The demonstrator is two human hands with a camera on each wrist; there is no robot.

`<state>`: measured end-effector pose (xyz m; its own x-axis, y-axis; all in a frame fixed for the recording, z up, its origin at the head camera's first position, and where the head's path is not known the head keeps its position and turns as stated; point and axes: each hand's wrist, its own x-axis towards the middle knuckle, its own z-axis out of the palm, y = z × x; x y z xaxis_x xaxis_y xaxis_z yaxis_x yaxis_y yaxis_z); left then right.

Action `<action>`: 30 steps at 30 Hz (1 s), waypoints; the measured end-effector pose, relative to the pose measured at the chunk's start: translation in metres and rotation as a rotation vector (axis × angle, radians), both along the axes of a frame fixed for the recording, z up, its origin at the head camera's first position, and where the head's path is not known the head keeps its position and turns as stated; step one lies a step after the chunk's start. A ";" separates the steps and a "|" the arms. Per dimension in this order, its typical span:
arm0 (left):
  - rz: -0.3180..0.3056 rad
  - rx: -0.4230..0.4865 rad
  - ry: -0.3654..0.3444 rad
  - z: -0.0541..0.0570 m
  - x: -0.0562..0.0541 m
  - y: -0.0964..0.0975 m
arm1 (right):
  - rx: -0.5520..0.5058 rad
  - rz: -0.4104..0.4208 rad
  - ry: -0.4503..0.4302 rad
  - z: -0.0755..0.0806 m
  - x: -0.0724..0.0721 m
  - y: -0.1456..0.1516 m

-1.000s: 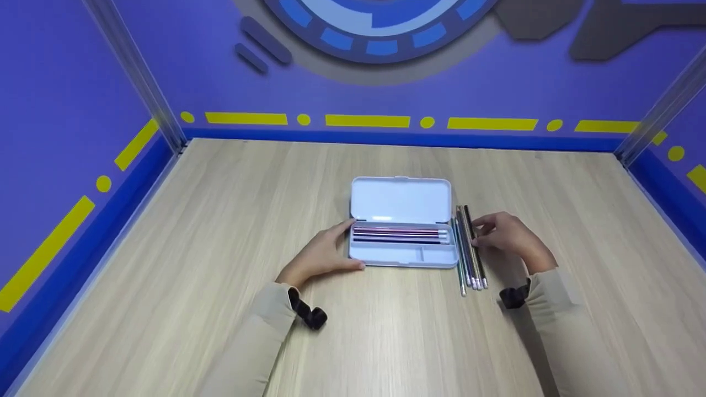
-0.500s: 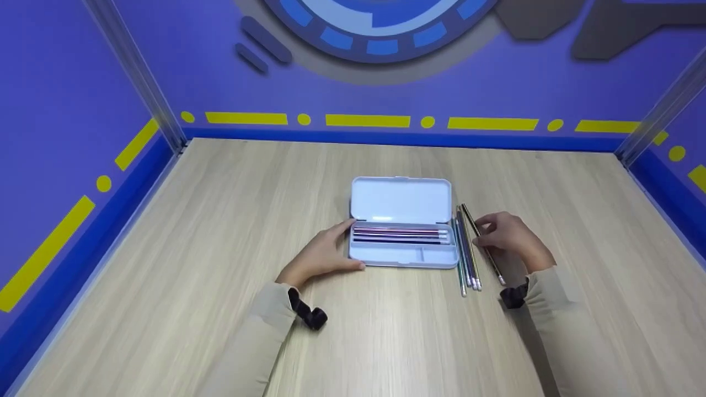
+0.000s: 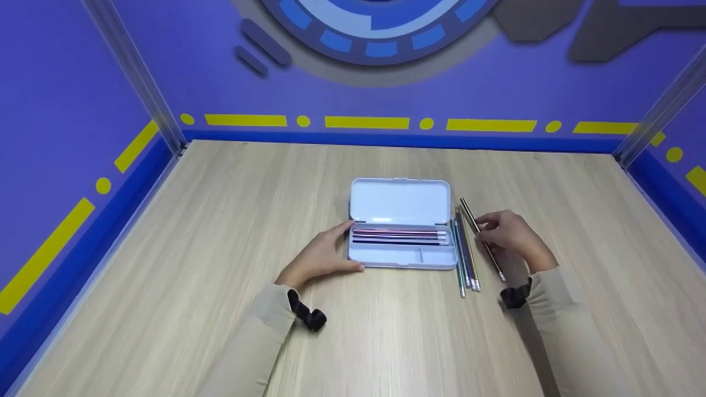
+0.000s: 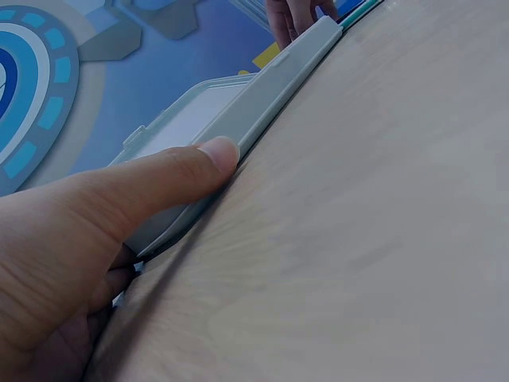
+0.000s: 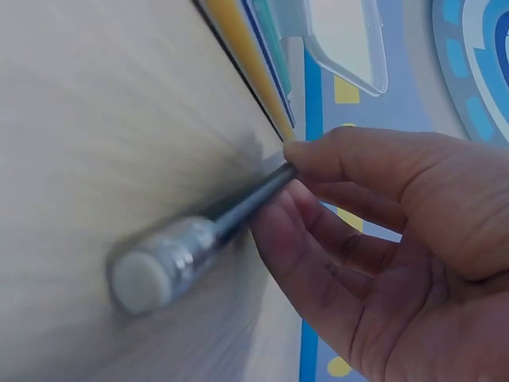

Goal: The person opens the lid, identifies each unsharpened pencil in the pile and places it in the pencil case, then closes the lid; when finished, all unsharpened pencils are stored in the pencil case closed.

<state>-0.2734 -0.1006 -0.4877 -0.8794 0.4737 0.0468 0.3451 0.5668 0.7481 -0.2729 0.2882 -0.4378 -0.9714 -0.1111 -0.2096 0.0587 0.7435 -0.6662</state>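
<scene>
An open white pencil case (image 3: 386,255) lies on the table, its lid (image 3: 400,201) tipped back. Several pencils (image 3: 400,237) with white erasers rest in its rear compartment. The left hand (image 3: 315,255) grips the case's left end, thumb along the front wall and a finger at the hinge corner. Between thumb and fingertips, the right hand (image 3: 510,237) pinches a black pencil (image 5: 250,199), whose white eraser end points toward the person. Between that pencil and the case, several more pencils (image 3: 468,256) lie side by side on the table.
The case's front compartment (image 3: 439,256) is split by a small divider. The wooden table (image 3: 248,193) ends at a blue-purple back wall (image 3: 353,99) and side walls. Each wrist carries a black strap with a camera (image 3: 515,296).
The right hand has separated the black pencil from the row, drawing it to the right, and it now sits slightly farther back. The left hand stays on the case.
</scene>
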 end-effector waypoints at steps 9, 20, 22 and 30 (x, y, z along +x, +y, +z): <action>0.003 0.001 -0.011 0.000 0.000 0.000 | -0.021 -0.028 0.130 0.012 0.001 -0.004; 0.011 0.003 -0.012 -0.001 -0.001 0.001 | -0.074 -0.058 0.257 0.026 0.000 -0.025; 0.012 0.000 -0.012 -0.001 -0.001 0.001 | -0.068 -0.054 0.297 0.028 -0.001 -0.029; -0.001 0.011 -0.004 0.000 0.000 0.000 | -0.052 -0.007 0.389 0.035 -0.005 -0.048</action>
